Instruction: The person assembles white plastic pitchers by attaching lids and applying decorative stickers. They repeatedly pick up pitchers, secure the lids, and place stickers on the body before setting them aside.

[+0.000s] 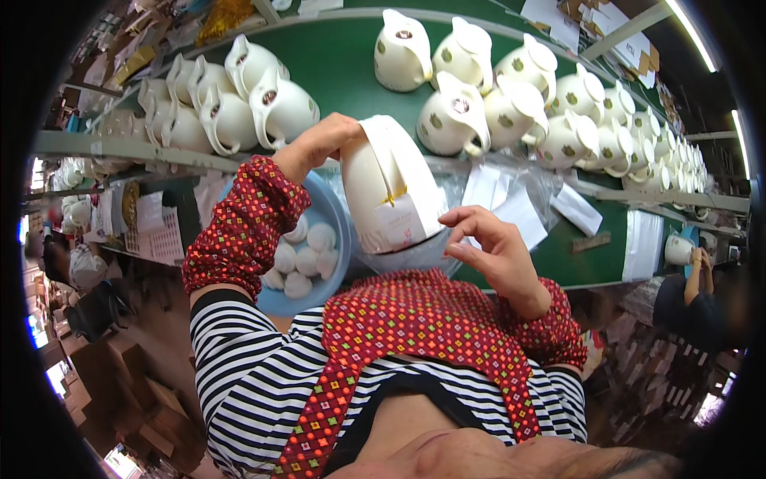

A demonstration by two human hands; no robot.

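Beyond the left hand [331, 137], off to its left, white jugs [283, 108] stand clustered; nearer the body, beside that forearm, a blue basin [287, 303] holds white pieces [306, 261]. The left hand grips the upper end of a tilted jug [367, 180], which is between both hands, a tag [397, 223] on its side. Just right of it, the right hand [496, 249] is unclenched, fingers loosely bent; whether its fingertips touch the jug cannot be told. Beyond that hand lie papers [520, 219], with more jugs [515, 108] standing farther out.
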